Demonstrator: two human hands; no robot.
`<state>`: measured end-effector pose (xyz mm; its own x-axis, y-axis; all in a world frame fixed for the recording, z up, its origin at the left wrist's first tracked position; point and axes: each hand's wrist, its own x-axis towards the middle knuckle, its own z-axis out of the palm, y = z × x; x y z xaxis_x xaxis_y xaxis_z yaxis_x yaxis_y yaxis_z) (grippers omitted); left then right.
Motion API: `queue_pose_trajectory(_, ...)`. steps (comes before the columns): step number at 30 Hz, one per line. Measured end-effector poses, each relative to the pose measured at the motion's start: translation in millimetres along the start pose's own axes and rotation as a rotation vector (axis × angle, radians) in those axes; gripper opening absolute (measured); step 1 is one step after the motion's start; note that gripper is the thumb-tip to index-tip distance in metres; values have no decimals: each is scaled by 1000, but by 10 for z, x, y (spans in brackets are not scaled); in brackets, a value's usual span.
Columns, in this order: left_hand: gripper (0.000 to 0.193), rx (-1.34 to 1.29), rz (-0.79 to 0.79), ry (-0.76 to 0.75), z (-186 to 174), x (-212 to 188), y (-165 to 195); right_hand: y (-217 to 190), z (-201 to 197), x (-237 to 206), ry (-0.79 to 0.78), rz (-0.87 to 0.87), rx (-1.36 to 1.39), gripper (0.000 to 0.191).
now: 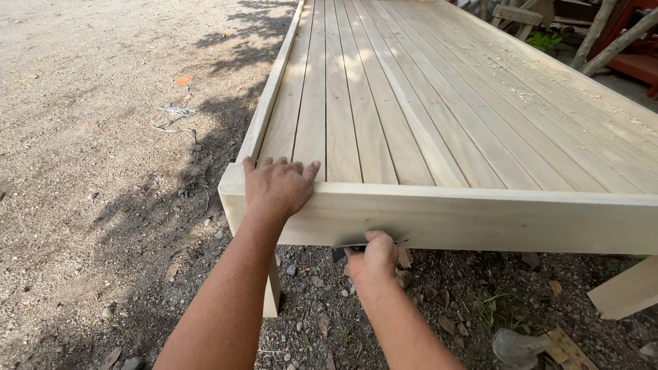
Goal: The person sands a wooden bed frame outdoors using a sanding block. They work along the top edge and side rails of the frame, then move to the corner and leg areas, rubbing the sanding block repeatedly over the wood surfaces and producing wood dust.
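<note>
A long pale wooden slatted platform (439, 103) stretches away from me, with a thick front rail (493, 216) across its near end. My left hand (277, 185) lies flat on the rail's near left corner, fingers spread over the top edge. My right hand (373, 257) is below the rail's lower edge, closed on a small dark flat piece (339, 251), likely sandpaper, pressed against the underside of the rail.
Gravel and dirt ground (103, 171) lies to the left and below. A wooden leg (272, 288) stands under the left corner, another slanted leg (627, 291) at right. Scrap wood and red frames (630, 48) sit at the far right. Wire scraps (175, 116) lie on the dirt.
</note>
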<state>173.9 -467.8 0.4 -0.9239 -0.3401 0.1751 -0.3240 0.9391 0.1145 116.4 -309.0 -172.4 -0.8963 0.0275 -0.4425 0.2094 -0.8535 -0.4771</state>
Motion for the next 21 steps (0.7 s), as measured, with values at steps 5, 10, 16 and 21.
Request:
queue_pose_trajectory(5, 68, 44, -13, -39, 32, 45, 24, -1353, -473, 414, 25, -286, -98, 46)
queue_pose_trajectory(10, 67, 17, -36, -35, 38, 43, 123, -1518, -469, 320, 91, -386, -186, 47)
queue_pose_trajectory(16, 67, -32, -61, -61, 21, 24, 155, -31, 58, -126, 166, -319, -485, 93)
queue_pose_trajectory(21, 66, -21, -69, -34, 30, 23, 150, -1183, -351, 280, 235, -388, -367, 90)
